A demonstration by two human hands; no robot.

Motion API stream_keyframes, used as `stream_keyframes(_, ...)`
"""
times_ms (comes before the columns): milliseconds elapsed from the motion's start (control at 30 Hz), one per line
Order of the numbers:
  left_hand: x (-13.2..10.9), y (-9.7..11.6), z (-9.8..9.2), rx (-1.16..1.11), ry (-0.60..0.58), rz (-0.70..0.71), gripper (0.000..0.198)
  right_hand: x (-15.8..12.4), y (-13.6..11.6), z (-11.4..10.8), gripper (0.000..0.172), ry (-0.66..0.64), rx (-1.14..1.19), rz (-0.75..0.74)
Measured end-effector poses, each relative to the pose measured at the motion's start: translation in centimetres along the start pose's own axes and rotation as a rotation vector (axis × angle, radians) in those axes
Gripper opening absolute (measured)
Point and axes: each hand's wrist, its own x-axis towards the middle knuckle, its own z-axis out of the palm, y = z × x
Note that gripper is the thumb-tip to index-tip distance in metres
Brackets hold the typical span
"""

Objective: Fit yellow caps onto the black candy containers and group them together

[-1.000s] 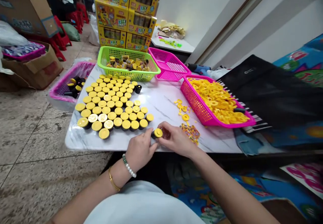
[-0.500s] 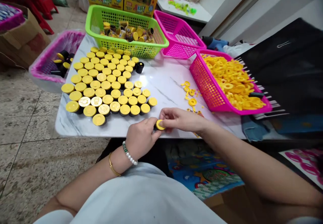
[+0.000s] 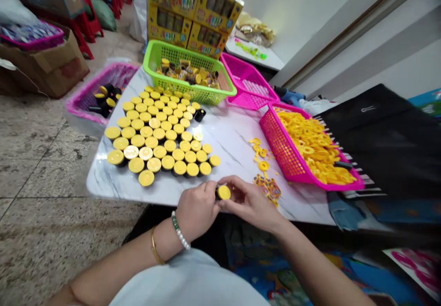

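Observation:
At the table's front edge my left hand [image 3: 200, 208] is closed round a black cylinder with a yellow cap [image 3: 224, 192], the cap facing up and to the right. My right hand [image 3: 246, 200] curves round the other side of the same piece, its thumb and fingertips at the cap. Beyond my left hand, many yellow-capped black cylinders [image 3: 167, 162] stand upright in a close group. Small printed pieces [image 3: 267, 187] lie just past my right hand, with loose yellow rings [image 3: 263, 166] behind them.
A pink basket of yellow rings [image 3: 285, 156] stands at the right, a green basket [image 3: 193, 96] at the back with another pink basket [image 3: 246, 99] beside it. A lined tub [image 3: 77, 99] is left of the marble-look table [image 3: 103, 184]. Yellow boxes [image 3: 172, 23] are stacked behind.
The view has tilted up, so the table sits lower in the picture. My right hand's fingers have spread from the cap, and the printed pieces behind it show more fully.

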Motion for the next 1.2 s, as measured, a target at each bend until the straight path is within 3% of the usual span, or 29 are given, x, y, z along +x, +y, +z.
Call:
stream_keyframes(67, -0.1, 0.0, 0.3, -0.006, 0.032, -0.008, 0.035, 0.9, 0.1, -0.8, 0.026, 0.122, -0.185, -0.028)
stream_keyframes(133, -0.1, 0.0, 0.5, -0.011, 0.068, -0.008, 0.046, 3.2, 0.4, -2.1, 0.025, 0.269, -0.277, -0.031)
stream_keyframes(200, -0.1, 0.0, 0.8, -0.01, 0.111, 0.018, 0.044, 6.4, 0.6, -3.2, 0.027, 0.372, -0.274, 0.0)
stream_keyframes(267, -0.2, 0.0, 0.9, -0.007, 0.153, 0.042, 0.035, 9.9, 0.2, -3.7, 0.028, 0.365, -0.197, 0.033)
stream_keyframes(333, -0.3, 0.0, 1.1, -0.011, 0.181, 0.048, 0.027, 12.8, -0.8, -3.7, 0.031, 0.275, -0.123, 0.017)
stream_keyframes(433, -0.3, -0.1, 1.2, -0.024, 0.203, 0.053, 0.024, 15.4, -2.6, -4.0, 0.043, 0.09, -0.07, -0.046)
stream_keyframes(500, -0.1, -0.2, 1.2, -0.026, 0.205, 0.055, 0.023, 16.5, -3.5, -4.8, 0.042, 0.025, -0.053, -0.073)
stream_keyframes(633, 0.2, -0.3, 1.1, -0.015, 0.196, 0.056, 0.025, 19.2, -4.2, -6.1, 0.034, 0.144, -0.068, -0.105)
stream_keyframes(800, 0.1, -0.7, 1.0, -0.034, 0.224, 0.106, 0.026, 22.2, -4.6, -5.0, 0.028, 0.295, -0.186, -0.136)
stream_keyframes(900, 0.1, -1.0, 0.7, -0.062, 0.251, 0.147, 0.027, 20.2, -4.1, -5.3, 0.022, 0.385, -0.269, -0.131)
stream_keyframes(1000, 0.1, -1.2, 0.6, -0.06, 0.259, 0.178, 0.036, 14.3, -2.8, -5.5, 0.022, 0.418, -0.332, -0.109)
stream_keyframes(1100, 0.1, -1.0, 0.4, -0.013, 0.256, 0.215, 0.045, 7.2, -1.5, -4.1, 0.023, 0.361, -0.345, -0.092)
stream_keyframes(1200, 0.3, -0.5, 0.2, 0.025, 0.243, 0.226, 0.048, 1.9, -0.8, -1.3, 0.025, 0.212, -0.225, -0.123)
